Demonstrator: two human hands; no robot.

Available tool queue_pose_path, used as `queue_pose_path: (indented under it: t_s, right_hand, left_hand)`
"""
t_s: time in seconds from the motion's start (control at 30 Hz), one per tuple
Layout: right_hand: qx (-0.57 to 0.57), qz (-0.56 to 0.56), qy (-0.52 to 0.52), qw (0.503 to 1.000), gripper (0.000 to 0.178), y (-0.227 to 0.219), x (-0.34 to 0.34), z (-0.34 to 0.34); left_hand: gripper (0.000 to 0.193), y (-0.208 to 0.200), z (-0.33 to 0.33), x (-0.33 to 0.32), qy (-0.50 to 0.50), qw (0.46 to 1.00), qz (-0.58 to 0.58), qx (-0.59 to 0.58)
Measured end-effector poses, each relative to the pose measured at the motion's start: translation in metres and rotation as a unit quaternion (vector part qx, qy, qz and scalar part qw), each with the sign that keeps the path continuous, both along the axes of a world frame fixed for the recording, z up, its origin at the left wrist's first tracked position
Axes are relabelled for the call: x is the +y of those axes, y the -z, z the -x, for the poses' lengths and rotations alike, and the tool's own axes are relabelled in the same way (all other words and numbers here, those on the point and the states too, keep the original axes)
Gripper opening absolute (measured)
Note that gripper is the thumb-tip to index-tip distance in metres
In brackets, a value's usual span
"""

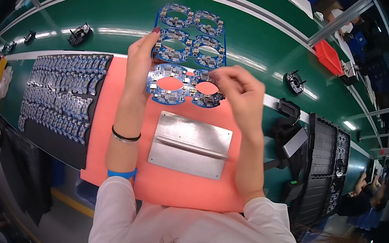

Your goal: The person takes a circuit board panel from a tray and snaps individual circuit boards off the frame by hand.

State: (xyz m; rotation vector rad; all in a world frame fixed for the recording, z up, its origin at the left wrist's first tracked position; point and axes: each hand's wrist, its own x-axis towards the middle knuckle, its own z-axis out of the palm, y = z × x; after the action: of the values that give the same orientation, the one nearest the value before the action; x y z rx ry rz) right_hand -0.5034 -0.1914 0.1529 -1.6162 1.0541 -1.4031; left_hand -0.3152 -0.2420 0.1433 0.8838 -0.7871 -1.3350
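Observation:
A blue circuit board panel (pixel 172 69) is raised over the work mat, tilted up. It carries rows of boards with oval cutouts, dense with small parts. My left hand (pixel 143 55) grips the panel's left edge, the thumb lying along its face. At the near right corner, my right hand (pixel 242 86) has its fingers closed on the panel's edge; the exact contact is partly hidden. Below both hands, a silver metal plate (pixel 176 129) with a long raised bar lies at a slant on the pink mat (pixel 163 188).
Left of the mat, a black tray (pixel 70 147) bears rows of separate blue boards. Black trays (pixel 318 131) with compartments stand at the right. Round black parts (pixel 80 34) sit on the green bench (pixel 115 15). A red bin (pixel 328 59) is at far right; another person (pixel 370 192) works beyond.

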Motion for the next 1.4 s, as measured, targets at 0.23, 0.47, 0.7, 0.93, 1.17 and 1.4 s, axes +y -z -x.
queue_pose_path:
  t_s: [0.23, 0.47, 0.7, 0.93, 1.17, 1.4]
  right_hand:
    - [0.242, 0.193, 0.015, 0.951, 0.013, 0.0, 0.011, -0.063]
    - [0.235, 0.228, 0.043, 0.944, 0.008, -0.017, 0.023, -0.035]
    - [0.161, 0.307, -0.017, 0.938, 0.005, 0.018, 0.007, -0.018]
    - [-0.167, 0.185, -0.058, 0.967, 0.017, 0.015, 0.005, -0.006]
    - [-0.505, -0.093, -0.26, 0.818, 0.011, 0.033, -0.021, 0.005]
    - [-0.566, -0.12, -0.15, 0.801, 0.022, 0.038, -0.032, 0.053]
  left_hand:
    - [0.022, 0.001, -0.033, 0.005, -0.006, 1.0, 0.015, -0.004]
    - [0.023, 0.018, -0.006, -0.022, -0.048, 0.99, 0.075, -0.109]
    - [0.026, 0.023, -0.025, -0.005, -0.01, 0.997, 0.068, -0.022]
    - [0.036, 0.036, -0.029, -0.041, 0.005, 0.992, 0.027, -0.127]
    - [0.043, 0.012, -0.041, -0.015, 0.048, 0.996, 0.054, -0.056]
    - [0.037, 0.028, -0.042, -0.031, 0.009, 0.999, -0.004, -0.041]
